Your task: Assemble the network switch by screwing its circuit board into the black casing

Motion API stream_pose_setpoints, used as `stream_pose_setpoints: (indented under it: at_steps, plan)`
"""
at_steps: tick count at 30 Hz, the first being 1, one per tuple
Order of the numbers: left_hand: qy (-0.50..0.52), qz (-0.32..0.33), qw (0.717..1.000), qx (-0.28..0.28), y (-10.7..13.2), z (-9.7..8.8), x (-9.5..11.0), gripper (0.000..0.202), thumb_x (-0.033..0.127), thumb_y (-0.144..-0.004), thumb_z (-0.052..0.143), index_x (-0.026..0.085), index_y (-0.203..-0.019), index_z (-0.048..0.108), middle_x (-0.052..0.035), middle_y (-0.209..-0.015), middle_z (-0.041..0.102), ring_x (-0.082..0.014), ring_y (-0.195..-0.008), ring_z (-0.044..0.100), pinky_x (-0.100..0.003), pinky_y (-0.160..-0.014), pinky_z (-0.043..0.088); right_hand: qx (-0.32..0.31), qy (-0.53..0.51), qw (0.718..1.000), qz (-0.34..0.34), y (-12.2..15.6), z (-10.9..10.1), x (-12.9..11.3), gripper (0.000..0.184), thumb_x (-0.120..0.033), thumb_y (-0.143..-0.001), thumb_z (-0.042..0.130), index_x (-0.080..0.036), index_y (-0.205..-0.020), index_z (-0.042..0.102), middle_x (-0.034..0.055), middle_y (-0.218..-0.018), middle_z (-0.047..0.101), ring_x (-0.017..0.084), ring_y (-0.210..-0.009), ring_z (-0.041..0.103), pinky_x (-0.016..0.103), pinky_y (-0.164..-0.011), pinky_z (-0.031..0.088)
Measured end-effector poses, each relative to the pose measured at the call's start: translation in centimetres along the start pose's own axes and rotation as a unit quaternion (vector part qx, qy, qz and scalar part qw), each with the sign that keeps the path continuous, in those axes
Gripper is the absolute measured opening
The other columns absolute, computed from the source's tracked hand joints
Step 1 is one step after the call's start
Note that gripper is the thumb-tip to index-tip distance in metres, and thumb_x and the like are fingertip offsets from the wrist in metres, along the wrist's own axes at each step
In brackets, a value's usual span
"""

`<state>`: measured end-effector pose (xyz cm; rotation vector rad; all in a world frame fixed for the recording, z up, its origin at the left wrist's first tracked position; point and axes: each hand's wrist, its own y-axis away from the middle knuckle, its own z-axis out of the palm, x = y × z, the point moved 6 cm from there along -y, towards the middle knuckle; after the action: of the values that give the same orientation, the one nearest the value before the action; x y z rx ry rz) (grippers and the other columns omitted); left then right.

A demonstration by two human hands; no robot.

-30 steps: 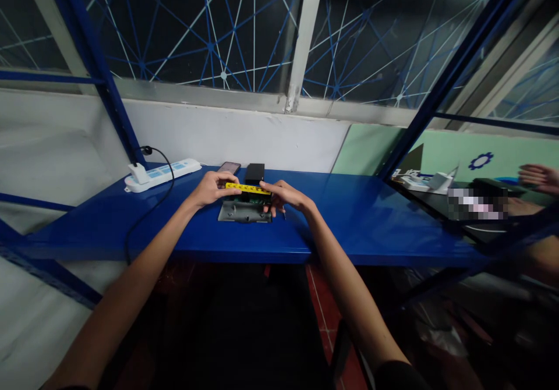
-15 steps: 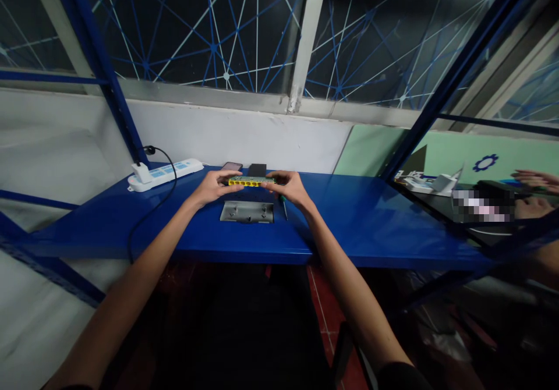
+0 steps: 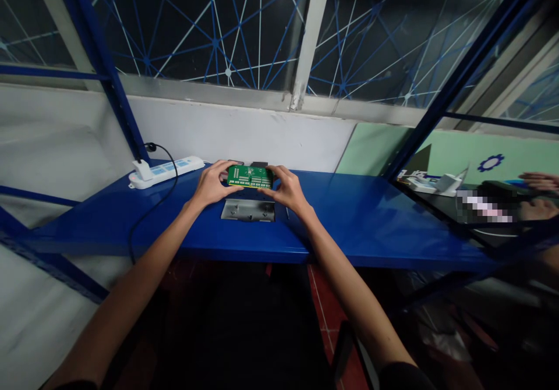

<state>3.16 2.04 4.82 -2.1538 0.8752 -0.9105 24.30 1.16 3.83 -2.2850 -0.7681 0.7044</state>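
Observation:
A green circuit board (image 3: 250,176) is held up between both hands, its flat green face turned toward me and a yellow strip along its lower edge. My left hand (image 3: 215,181) grips the left end, thumb below and fingers above. At the right end, my right hand (image 3: 286,189) has a similar hold. Just below the board, a grey plastic housing shell (image 3: 248,210) lies on the blue table with its inner side up. The thin shaft of a screwdriver (image 3: 287,213) shows beside the shell; its handle is hidden by my right hand.
A white power strip (image 3: 168,172) with a plugged-in adapter and black cable (image 3: 152,209) is on the left of the blue table (image 3: 349,221). A dark box (image 3: 259,164) stands behind the board. Another person's hands (image 3: 539,198) are at far right, near a white device (image 3: 437,184).
Both hands have tipped the circuit board, so its green face shows now where the row of yellow ports faced me before. The shell has stayed in place.

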Motion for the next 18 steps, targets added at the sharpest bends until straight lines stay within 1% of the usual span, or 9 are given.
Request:
stream_pose_setpoints:
  at_steps: [4,7,11,13,15,18]
  plan:
    - [-0.003,-0.008,1.000,0.006,0.0,0.0,0.0,0.056,0.034,-0.069,0.081,0.018,-0.119,0.061,-0.0085,-0.116,0.063,-0.0215,-0.098,0.062,-0.030,-0.079,0.054,0.000,0.029,0.999,0.016,0.1,-0.2,-0.1,0.061,-0.049,-0.078,0.071,-0.021,-0.129,0.054,0.0101,-0.114,0.062,0.020,-0.083,0.062,0.033,-0.075,0.049]
    - [-0.003,-0.014,1.000,0.013,0.1,0.0,0.0,0.056,0.035,-0.070,0.080,0.019,-0.120,0.060,-0.0076,-0.115,0.062,-0.0192,-0.091,0.062,-0.029,-0.076,0.054,0.002,0.048,0.998,0.035,0.1,-0.4,-0.1,0.062,-0.051,-0.077,0.071,-0.022,-0.130,0.056,0.0095,-0.116,0.062,0.019,-0.079,0.062,0.031,-0.073,0.048]
    - [-0.003,-0.006,1.000,-0.005,0.1,-0.1,-0.2,0.057,0.040,-0.069,0.080,0.020,-0.119,0.061,-0.0072,-0.110,0.063,-0.0182,-0.086,0.061,-0.028,-0.071,0.051,0.004,0.050,0.998,0.046,0.1,-0.7,-0.2,0.061,-0.052,-0.075,0.072,-0.020,-0.125,0.061,0.0085,-0.113,0.062,0.018,-0.078,0.062,0.031,-0.071,0.046]
    - [0.006,-0.009,0.999,-0.038,0.0,-0.1,-0.4,0.058,0.044,-0.066,0.081,0.018,-0.114,0.061,-0.0066,-0.106,0.064,-0.0168,-0.081,0.060,-0.026,-0.067,0.049,-0.011,0.040,0.998,0.048,0.4,-0.8,-0.5,0.059,-0.053,-0.072,0.072,-0.019,-0.120,0.064,0.0081,-0.108,0.062,0.018,-0.077,0.061,0.031,-0.071,0.046]
    - [0.017,-0.018,0.995,-0.094,0.1,0.3,-0.6,0.056,0.048,-0.063,0.081,0.018,-0.106,0.062,-0.0056,-0.101,0.064,-0.0158,-0.076,0.059,-0.025,-0.065,0.046,-0.038,0.025,0.998,0.044,0.9,-0.9,-0.8,0.057,-0.054,-0.070,0.072,-0.019,-0.115,0.066,0.0072,-0.102,0.062,0.018,-0.077,0.060,0.031,-0.070,0.045]
    - [0.014,-0.004,0.983,-0.183,0.5,1.2,-0.2,0.052,0.052,-0.062,0.079,0.018,-0.097,0.060,-0.0054,-0.099,0.064,-0.0181,-0.082,0.059,-0.027,-0.071,0.044,-0.068,0.014,0.997,0.038,2.3,-1.1,-1.2,0.053,-0.055,-0.070,0.072,-0.018,-0.107,0.068,0.0059,-0.096,0.062,0.019,-0.079,0.059,0.030,-0.070,0.043]
